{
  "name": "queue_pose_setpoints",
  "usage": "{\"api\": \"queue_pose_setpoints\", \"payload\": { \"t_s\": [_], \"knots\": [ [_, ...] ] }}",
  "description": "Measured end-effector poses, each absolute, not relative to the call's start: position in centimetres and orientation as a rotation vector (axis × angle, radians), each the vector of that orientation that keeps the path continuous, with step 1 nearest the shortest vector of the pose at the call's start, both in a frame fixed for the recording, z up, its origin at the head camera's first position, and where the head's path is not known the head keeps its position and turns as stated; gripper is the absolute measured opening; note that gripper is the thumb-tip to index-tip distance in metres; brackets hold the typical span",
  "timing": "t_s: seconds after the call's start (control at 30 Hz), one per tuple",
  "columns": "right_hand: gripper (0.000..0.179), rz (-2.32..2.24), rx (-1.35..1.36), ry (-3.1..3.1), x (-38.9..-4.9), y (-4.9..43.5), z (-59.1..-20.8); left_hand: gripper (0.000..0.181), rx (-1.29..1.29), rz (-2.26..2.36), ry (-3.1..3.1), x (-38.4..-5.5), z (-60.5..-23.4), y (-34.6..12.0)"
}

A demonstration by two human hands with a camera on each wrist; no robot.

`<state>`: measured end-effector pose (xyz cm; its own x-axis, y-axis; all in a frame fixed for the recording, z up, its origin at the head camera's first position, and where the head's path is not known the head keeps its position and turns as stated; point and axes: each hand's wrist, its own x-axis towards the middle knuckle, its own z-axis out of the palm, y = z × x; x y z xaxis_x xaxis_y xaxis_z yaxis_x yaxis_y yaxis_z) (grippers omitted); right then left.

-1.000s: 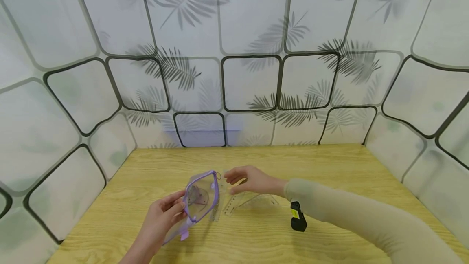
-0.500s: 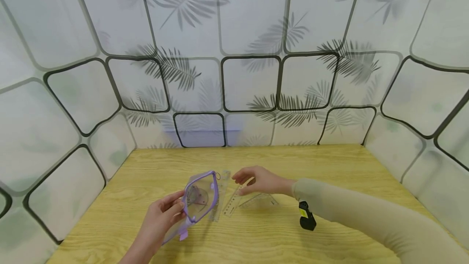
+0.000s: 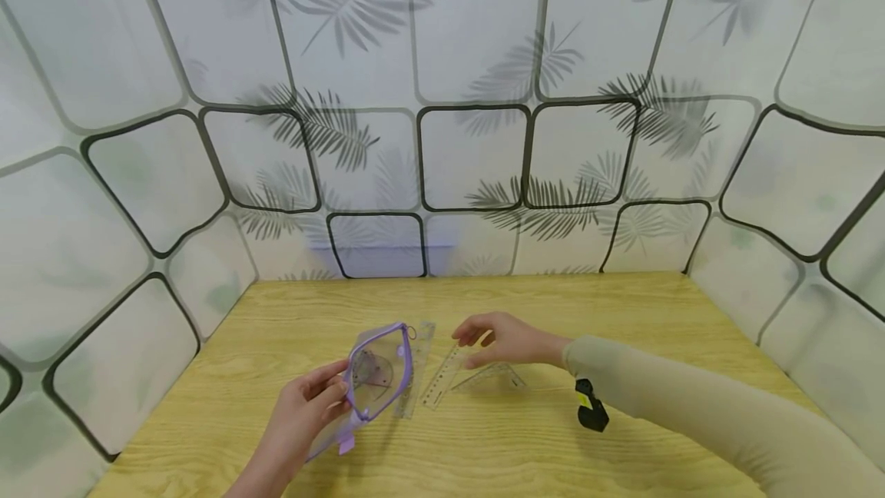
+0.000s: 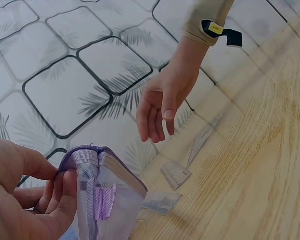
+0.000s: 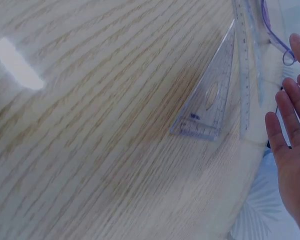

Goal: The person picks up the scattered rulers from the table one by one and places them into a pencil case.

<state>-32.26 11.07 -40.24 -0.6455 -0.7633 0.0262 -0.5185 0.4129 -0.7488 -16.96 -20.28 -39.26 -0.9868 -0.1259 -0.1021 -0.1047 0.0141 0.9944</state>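
Note:
My left hand (image 3: pixel 304 410) grips a clear zip pouch (image 3: pixel 410 363) with purple trim, thumb and fingers pinching its edge. The pouch's mouth gapes toward the right, and a clear protractor (image 3: pixel 376 370) shows within it. Above the table, my right hand (image 3: pixel 510 339) hovers with loosely bent fingers and holds nothing. Below and left of it lie a clear straight ruler (image 3: pixel 422 363), partly behind the pouch, and a narrow clear measuring piece (image 3: pixel 437 388) with a row of holes. A clear triangular set square (image 3: pixel 492 377) lies just under the right hand; the right wrist view shows its oval cutout.
The wooden table (image 3: pixel 553 452) reaches back to a patterned cloth wall (image 3: pixel 470 160), with more cloth on both sides. A black strap with a yellow label (image 3: pixel 589 406) hangs from the right sleeve (image 3: pixel 664 390).
My right hand has drawn back to the right, away from the pouch's mouth, uncovering more of the ruler and the narrow piece. The left hand and pouch have stayed in place.

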Motion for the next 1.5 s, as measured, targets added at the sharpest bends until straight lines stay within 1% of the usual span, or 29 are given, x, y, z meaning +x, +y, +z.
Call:
{"api": "queue_pose_setpoints", "payload": {
  "t_s": [0.3, 0.57, 1.17, 1.5],
  "knots": [
    [0.044, -1.057, -1.097, 2.398, -32.8, 12.0, -40.6, 0.044, 0.255, -2.184, -2.218, -17.1, -39.4, -20.2],
    [0.046, -1.066, -1.088, 2.373, -32.6, 12.5, -40.5, 0.044, 0.261, -2.185, -2.212, -17.1, -39.5, -20.2],
    [0.046, -0.911, -1.086, 2.465, -32.6, 13.7, -42.3, 0.042, 0.272, -2.174, -2.211, -17.0, -39.7, -19.9],
    [0.048, -0.831, -1.204, 2.519, -32.5, 14.5, -43.0, 0.043, 0.282, -2.177, -2.208, -17.0, -39.6, -19.9]
  ]
}}
